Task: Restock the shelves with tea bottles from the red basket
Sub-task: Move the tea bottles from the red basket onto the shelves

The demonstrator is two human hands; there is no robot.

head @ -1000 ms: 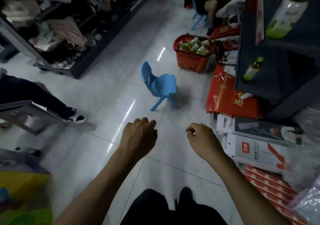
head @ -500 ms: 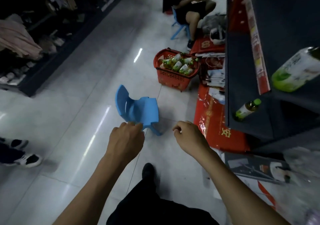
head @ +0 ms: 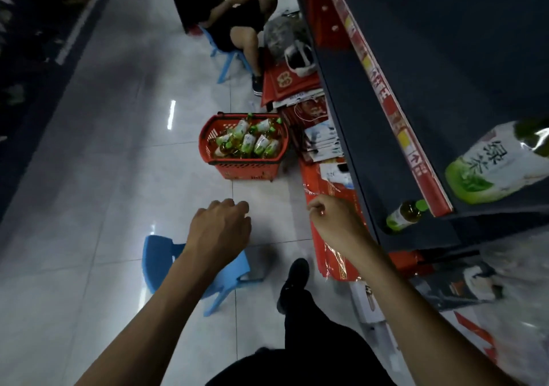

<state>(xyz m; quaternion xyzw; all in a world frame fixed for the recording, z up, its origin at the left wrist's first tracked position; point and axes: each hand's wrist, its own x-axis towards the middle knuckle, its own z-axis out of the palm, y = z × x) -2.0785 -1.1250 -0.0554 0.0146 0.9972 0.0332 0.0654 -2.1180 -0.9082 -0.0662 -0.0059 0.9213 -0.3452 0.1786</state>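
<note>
A red basket [head: 243, 165] stands on the floor ahead, filled with several green-capped tea bottles [head: 249, 142]. The dark shelf unit [head: 356, 124] rises on the right. One tea bottle [head: 405, 214] lies on a low shelf, and a large one [head: 499, 162] sits close to the camera on a higher shelf. My left hand [head: 219, 231] and my right hand [head: 338, 222] hang in front of me, fingers curled and holding nothing, well short of the basket.
A small blue plastic chair [head: 162, 259] stands under my left arm. Red packages [head: 329, 207] and boxes [head: 368, 302] line the floor along the shelf base. A person sits on a blue stool [head: 228, 61] beyond the basket. A dark rack [head: 35, 44] lines the left.
I have walked forward along the aisle. The basket is nearer and the blue chair has passed from ahead of my hands to beneath my left arm. Both hands stay curled and empty.
</note>
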